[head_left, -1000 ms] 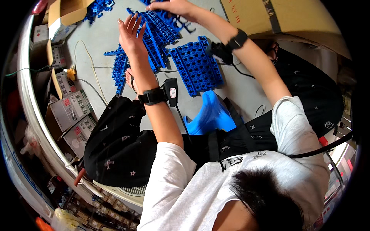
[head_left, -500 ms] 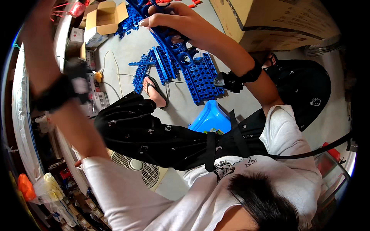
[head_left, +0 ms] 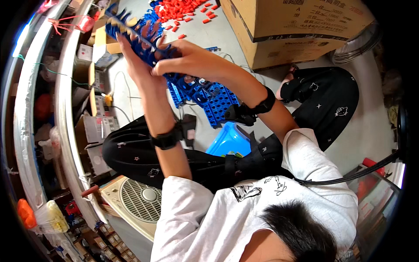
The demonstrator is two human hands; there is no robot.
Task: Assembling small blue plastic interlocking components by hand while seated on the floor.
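Observation:
A long blue plastic part with curved, rib-like rings [head_left: 136, 49] is raised over the floor at the upper left, slightly blurred. My left hand [head_left: 140, 72] grips it from the near left side, fingers up along it. My right hand [head_left: 185, 56] is closed on its right end, the thumb close to my left palm. Below my hands, blue perforated panels [head_left: 217, 105] and a blue toothed strip [head_left: 176, 94] lie on the floor, partly hidden by my right forearm.
Red small cylindrical pieces [head_left: 179, 12] are heaped at the far side. A large cardboard box [head_left: 301, 28] stands far right. A blue plastic stool [head_left: 227, 139] sits between my legs, a box fan [head_left: 139, 201] at near left. Shelving and an open carton [head_left: 101, 40] line the left.
My left hand has come in from the far left and taken hold of the blue part beside my right hand. My right hand has moved left and slightly down with it.

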